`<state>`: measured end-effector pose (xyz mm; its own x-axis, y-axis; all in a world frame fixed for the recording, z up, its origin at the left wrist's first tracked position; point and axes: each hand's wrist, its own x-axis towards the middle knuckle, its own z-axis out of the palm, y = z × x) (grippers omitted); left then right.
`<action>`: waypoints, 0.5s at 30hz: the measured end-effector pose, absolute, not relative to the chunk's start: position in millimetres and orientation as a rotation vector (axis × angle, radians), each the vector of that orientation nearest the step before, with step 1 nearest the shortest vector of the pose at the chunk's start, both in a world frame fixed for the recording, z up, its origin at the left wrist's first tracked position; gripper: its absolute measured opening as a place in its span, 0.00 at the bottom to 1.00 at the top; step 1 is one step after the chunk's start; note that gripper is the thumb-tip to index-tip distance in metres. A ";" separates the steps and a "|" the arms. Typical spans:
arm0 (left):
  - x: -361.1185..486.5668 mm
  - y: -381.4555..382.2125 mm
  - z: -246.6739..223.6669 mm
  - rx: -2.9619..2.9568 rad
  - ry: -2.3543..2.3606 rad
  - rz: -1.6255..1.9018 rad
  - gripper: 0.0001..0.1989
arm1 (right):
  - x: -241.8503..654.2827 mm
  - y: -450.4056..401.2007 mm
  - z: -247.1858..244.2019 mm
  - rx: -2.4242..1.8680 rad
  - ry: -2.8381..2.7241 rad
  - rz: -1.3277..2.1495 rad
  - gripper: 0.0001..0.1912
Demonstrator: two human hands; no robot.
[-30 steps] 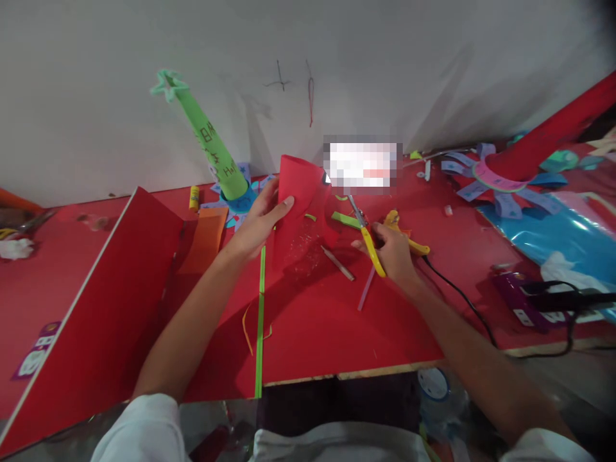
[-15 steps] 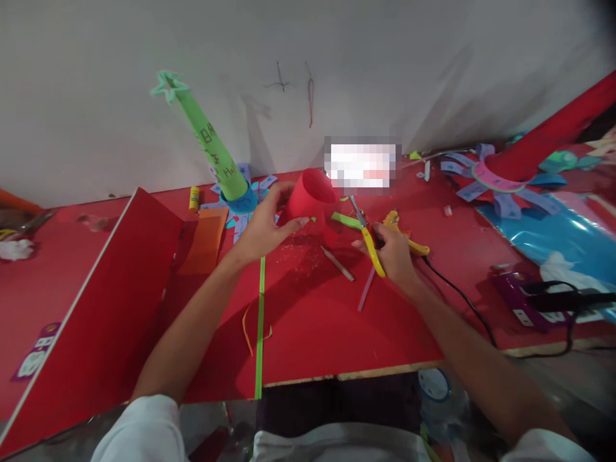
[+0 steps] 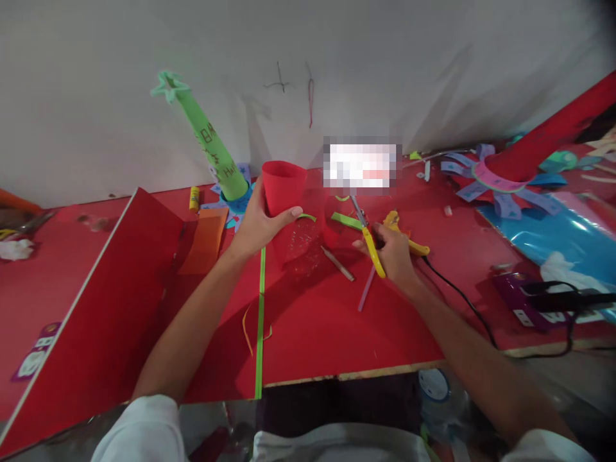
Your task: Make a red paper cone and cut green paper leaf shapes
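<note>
1. Left hand [image 3: 260,221] wraps the red paper tube [image 3: 285,189], thumb in front. Right hand [image 3: 397,253] holds yellow-handled scissors [image 3: 373,253]; can't tell blade spread.
2. Tube sits left of centre, mouth up, just right of the green cone [image 3: 212,147]. Base blends into the red table [image 3: 337,333]; contact unclear.
3. Change: half a second ago the tube leaned right, mouth toward the scissors. Now it's left and more upright; right hand hasn't moved.
4. Meaning, my read: reorienting or checking the rim. Scissors well apart from tube, no cut underway.
5. Edges: red panel [image 3: 110,289] rises on the left; glue gun [image 3: 392,221] crowds the right hand, its cord [image 3: 462,289] trailing to the right.
6. Room: widest stretch runs from the pencil [image 3: 337,264] to the table's front edge.
</note>
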<state>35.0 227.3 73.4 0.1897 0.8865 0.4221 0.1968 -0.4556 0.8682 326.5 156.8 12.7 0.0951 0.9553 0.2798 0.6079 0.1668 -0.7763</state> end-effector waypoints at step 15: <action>29.7 223.1 89.8 2.046 0.952 1.248 0.56 | 326.6 158.8 8.1 -1.530 -1.639 0.566 0.33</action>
